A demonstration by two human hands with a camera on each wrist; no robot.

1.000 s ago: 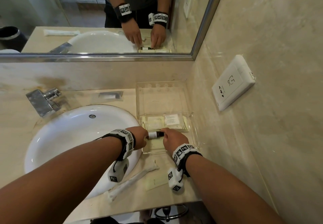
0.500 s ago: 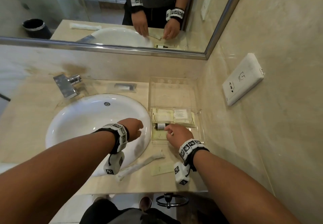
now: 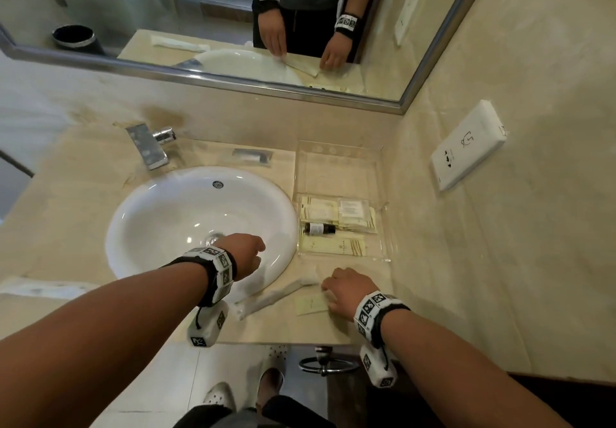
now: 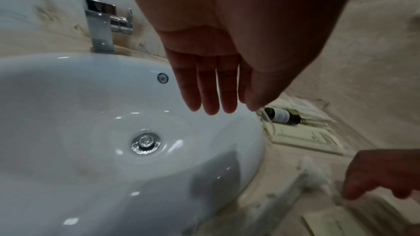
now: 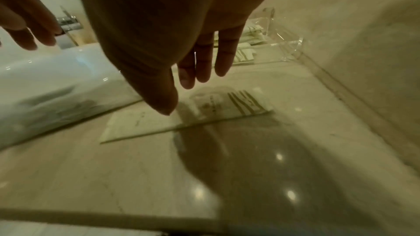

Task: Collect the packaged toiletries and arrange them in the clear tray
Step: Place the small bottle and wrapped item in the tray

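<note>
The clear tray (image 3: 383, 227) sits right of the sink by the wall. In it lie pale sachets (image 3: 320, 209) and a small dark bottle (image 3: 319, 228) on its side, also seen as the bottle (image 4: 281, 115). My right hand (image 3: 346, 289) hovers with fingers straight just above a flat pale sachet (image 3: 311, 304) on the counter in front of the tray; the sachet (image 5: 181, 117) lies under the thumb, apart from it. A long white wrapped item (image 3: 276, 294) lies beside it. My left hand (image 3: 245, 254) hangs relaxed over the sink, holding nothing.
A white sink (image 3: 186, 214) fills the middle, with a chrome tap (image 3: 150, 147) behind it. A small wrapped packet (image 3: 251, 155) lies behind the sink. A white wall unit (image 3: 466, 147) hangs on the right. Another white wrapped item (image 3: 36, 287) lies at far left.
Both hands held the dark bottle over the tray; it now lies in the tray. My left hand pulled back over the sink, my right hand moved down to the sachet on the counter.
</note>
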